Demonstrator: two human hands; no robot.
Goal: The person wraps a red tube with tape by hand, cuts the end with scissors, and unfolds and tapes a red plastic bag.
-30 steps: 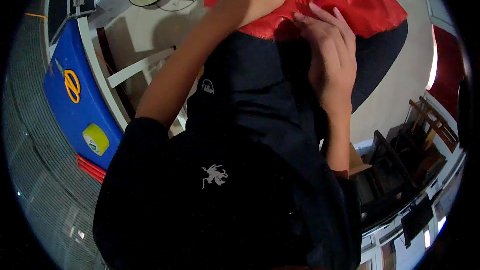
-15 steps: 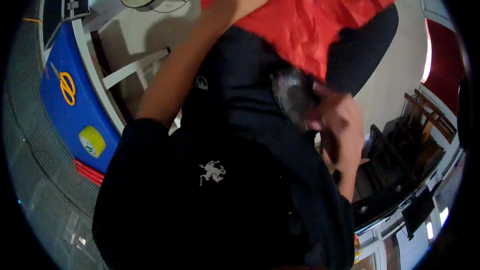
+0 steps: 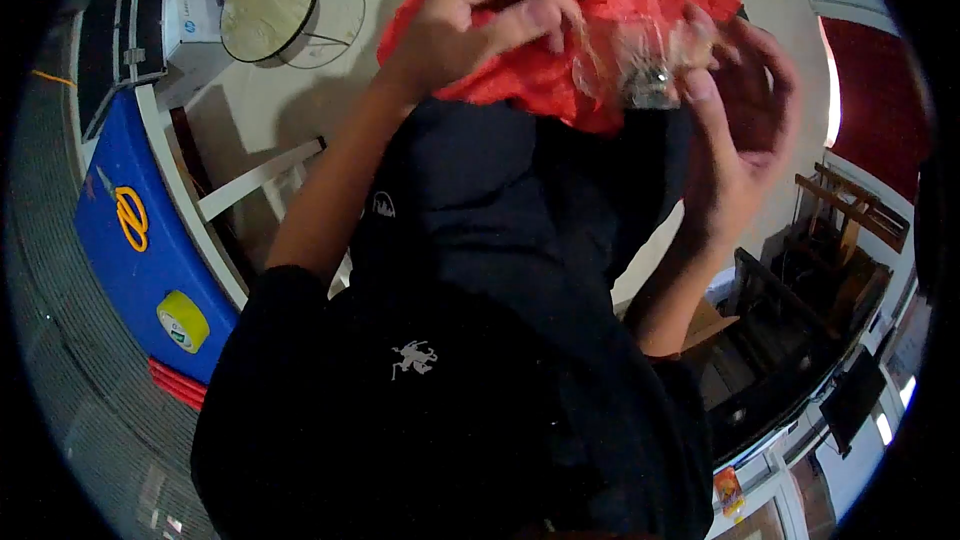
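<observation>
A small clear plastic bag [image 3: 597, 68] with something dark and shiny in its lower part is stretched between my hands. What is inside cannot be made out. My right hand [image 3: 745, 105] pinches the bag's right edge between thumb and fingers, slightly blurred. At the bag's left edge, my left hand [image 3: 490, 20] has its thumb and fingertips bent together on the plastic. Beneath both hands, a crinkled red sheet [image 3: 540, 90], cloth or thin plastic, lies over my knees.
On my left, a blue surface [image 3: 150, 260] bears yellow-handled scissors [image 3: 131, 219] and a yellow-green tape roll [image 3: 183, 321]. Beyond it stand a round stool [image 3: 268, 5], a white box [image 3: 195, 15] and a black case [image 3: 125, 25]. Wooden furniture [image 3: 850, 210] is on the right.
My right hand has lifted the clear bag from beside my thigh up over the red sheet. My left hand has come off the sheet's upper part to the bag's left edge.
</observation>
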